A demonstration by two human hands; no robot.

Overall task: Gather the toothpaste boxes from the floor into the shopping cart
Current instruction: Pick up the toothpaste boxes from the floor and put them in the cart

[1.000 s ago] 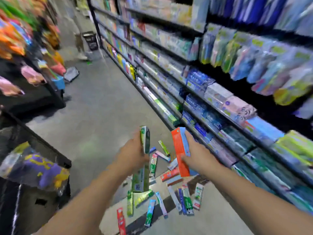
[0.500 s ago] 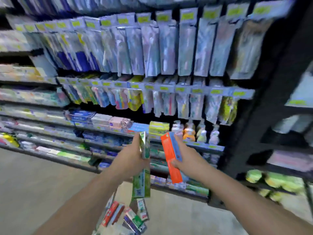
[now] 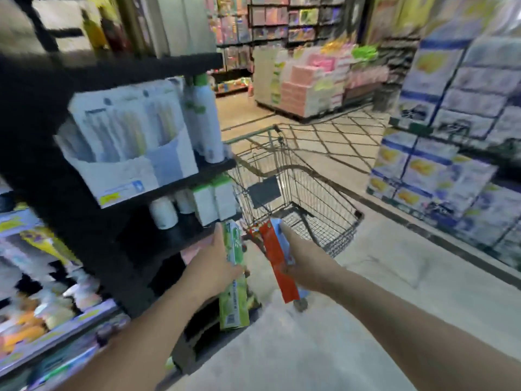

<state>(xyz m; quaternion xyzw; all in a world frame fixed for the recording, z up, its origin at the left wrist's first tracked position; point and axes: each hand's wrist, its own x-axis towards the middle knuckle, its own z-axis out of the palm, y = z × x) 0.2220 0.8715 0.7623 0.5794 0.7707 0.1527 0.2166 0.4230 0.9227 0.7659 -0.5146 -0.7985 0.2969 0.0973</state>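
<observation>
Holding boxes in both hands, arms stretched forward toward the shopping cart (image 3: 298, 198). My left hand (image 3: 218, 266) grips a green toothpaste box (image 3: 235, 280) around its middle, fingers curled round the far side, box standing roughly upright with its top end near the lower black shelf edge. My right hand (image 3: 306, 262) grips an orange-red toothpaste box (image 3: 277, 258) stacked against a light blue box (image 3: 282, 230); thumb on the near face, fingers wrapped behind. The orange-red one tilts, top end leaning left toward the cart, bottom end hanging below my wrist. The two handfuls are near each other but apart.

Cart is a wire-mesh basket, standing just beyond my hands on the pale floor (image 3: 366, 320), a dark placard on its near panel, green handle (image 3: 248, 136) at the far left. Cannot tell what lies inside the basket. Boxes are in front of the cart's near end, not yet in it.

Left of me: black shelving unit (image 3: 84, 193) with a white display carton of toothbrushes (image 3: 129, 145), white bottles with green caps (image 3: 204, 117), small white boxes below. Right side: stacked blue-and-white packs (image 3: 456, 108). Far back: a pallet of pink and white packs (image 3: 307, 80). Whole view is motion-blurred, labels unreadable.
</observation>
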